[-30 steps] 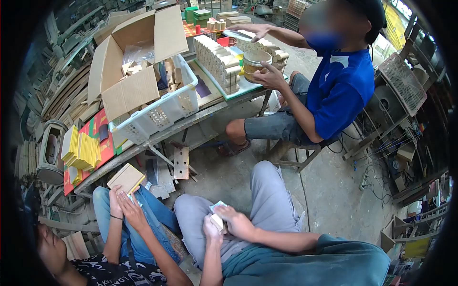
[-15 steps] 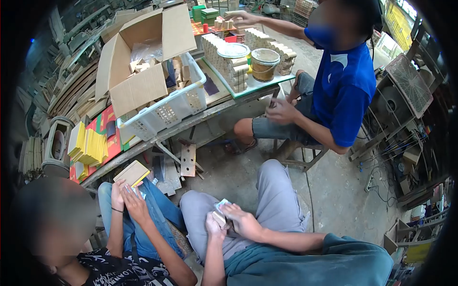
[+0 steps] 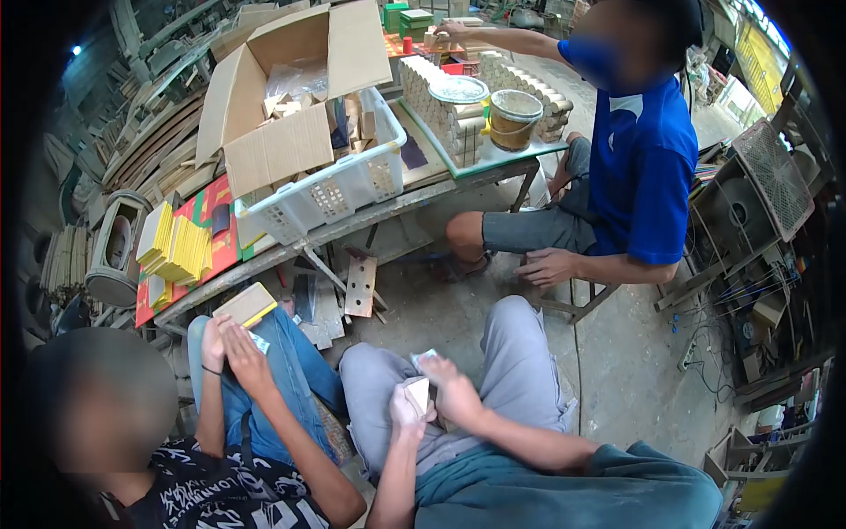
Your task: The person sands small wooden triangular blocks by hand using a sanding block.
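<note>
My left hand [image 3: 406, 414] is closed around a small pale wooden block [image 3: 418, 394] above my lap, with one flat, angular face turned up. Just to its right, my right hand [image 3: 458, 398] pinches a folded piece of sandpaper [image 3: 426, 358], pale with bluish marks. That sheet stands clear of the block's upper face at the far side. Part of my right hand is smeared by motion. Both hands are over my grey trousers [image 3: 520, 379].
A co-worker at left holds a yellow-edged wooden board [image 3: 247, 305]. Another in blue [image 3: 639, 185] sits by the bench. On it are a white crate [image 3: 322, 201], a cardboard box [image 3: 278, 159], yellow-edged boards [image 3: 181, 247], stacked wooden pieces [image 3: 464, 132] and a bucket [image 3: 514, 119].
The wooden block has turned so that a broad face shows. My right hand has moved slightly right with the sandpaper, away from the block. The co-worker in blue has lowered one hand toward the knee.
</note>
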Demonstrator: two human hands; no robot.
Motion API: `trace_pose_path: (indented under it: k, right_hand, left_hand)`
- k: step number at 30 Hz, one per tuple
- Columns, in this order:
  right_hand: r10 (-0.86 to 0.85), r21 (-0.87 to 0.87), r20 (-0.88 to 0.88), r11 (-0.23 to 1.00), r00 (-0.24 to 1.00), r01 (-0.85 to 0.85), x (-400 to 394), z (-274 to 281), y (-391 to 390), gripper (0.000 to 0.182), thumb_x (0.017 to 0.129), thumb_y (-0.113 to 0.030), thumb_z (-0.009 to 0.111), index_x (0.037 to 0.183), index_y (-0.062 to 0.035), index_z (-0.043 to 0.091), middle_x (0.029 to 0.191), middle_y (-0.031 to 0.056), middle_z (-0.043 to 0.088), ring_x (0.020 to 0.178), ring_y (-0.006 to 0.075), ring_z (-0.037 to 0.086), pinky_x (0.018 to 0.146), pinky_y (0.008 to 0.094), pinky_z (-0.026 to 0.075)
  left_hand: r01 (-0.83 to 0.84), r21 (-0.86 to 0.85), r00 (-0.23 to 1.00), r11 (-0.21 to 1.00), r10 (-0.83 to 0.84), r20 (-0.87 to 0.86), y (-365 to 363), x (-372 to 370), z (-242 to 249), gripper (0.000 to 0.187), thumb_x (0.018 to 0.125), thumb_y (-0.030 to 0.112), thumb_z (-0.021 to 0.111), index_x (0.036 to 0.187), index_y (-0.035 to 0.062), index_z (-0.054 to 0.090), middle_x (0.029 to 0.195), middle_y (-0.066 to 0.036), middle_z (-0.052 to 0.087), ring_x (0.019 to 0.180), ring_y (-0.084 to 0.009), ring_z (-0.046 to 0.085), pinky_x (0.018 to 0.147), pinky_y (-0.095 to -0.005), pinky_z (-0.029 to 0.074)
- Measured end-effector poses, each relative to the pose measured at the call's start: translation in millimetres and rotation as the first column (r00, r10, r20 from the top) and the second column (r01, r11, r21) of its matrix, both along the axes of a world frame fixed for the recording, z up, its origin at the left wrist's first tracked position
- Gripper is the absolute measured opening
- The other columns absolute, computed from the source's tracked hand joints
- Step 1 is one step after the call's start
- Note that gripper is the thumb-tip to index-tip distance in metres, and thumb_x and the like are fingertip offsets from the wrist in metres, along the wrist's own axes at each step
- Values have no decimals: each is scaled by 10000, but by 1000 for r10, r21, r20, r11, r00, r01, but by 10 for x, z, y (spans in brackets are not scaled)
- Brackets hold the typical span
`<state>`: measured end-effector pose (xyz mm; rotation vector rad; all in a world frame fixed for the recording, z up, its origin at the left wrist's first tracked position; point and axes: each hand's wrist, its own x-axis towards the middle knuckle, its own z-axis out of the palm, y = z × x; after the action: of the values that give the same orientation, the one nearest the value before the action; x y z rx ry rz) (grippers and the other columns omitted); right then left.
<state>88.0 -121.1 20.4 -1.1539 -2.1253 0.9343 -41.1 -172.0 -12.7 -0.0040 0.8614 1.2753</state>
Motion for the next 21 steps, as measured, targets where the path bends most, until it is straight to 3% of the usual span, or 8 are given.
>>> trace_pose_path:
  k: [1,5,7,10,14,19,20,21]
  right_hand:
    - [-102,26,-10,994,995,102,-25,-39,135,616,705,90,539,1312,-14,510,1277,208,553,1231,385,488,1069,452,371]
    - [166,157,-205,978,965,-135,52,327,-263,617,700,126,500,1301,-9,516,1281,210,549,1263,369,466,1081,448,358]
    - [200,98,-231,979,952,-181,3,289,-295,581,706,121,490,1270,-7,542,1263,211,558,1235,361,495,1067,426,380]
    - [-73,-41,-73,997,995,70,45,113,110,554,696,135,454,1225,12,566,1245,224,564,1189,356,530,1021,390,425]
    - [-149,69,-206,984,967,167,135,270,181,491,719,132,446,1180,36,588,1220,233,583,1184,341,550,1005,379,431]
    - [-295,-430,-400,896,868,106,210,-165,144,323,803,77,388,987,67,654,949,187,694,909,220,672,826,320,510]
    - [-223,-470,-566,878,794,-88,206,-370,398,302,884,-24,368,829,45,657,764,121,675,729,188,638,705,298,506]
    - [-330,-509,-510,860,794,30,105,58,620,358,931,-117,367,687,6,598,640,72,612,605,156,572,599,302,460]
  left_hand:
    - [-4,-7,1000,1000,4,0,-23,24,43,395,936,348,305,987,86,596,737,-40,599,493,-168,512,354,-273,331]
    - [-212,-302,946,929,118,-301,87,21,239,383,926,334,325,1013,87,605,816,-58,617,638,-159,588,448,-297,428]
    - [-341,-193,910,920,271,-314,112,173,162,381,917,325,351,1007,64,613,838,-54,627,705,-154,595,563,-279,464]
    - [39,16,930,999,-30,-366,-10,38,93,384,928,285,375,1018,-2,613,936,-77,632,785,-158,599,688,-278,480]
    - [-171,137,806,976,218,-551,32,-4,-208,349,909,305,362,1041,49,560,769,-61,564,524,-192,551,447,-318,432]
    - [-97,5,956,995,94,-279,232,-174,440,328,923,367,446,1089,97,529,843,-67,580,613,-234,593,493,-354,472]
    - [-100,0,959,995,96,-267,389,-235,574,319,923,379,474,1069,102,536,844,-67,581,616,-231,595,499,-358,480]
    - [-149,94,925,984,172,-338,636,-333,606,308,928,377,512,1057,101,558,854,-70,584,667,-215,608,544,-370,495]
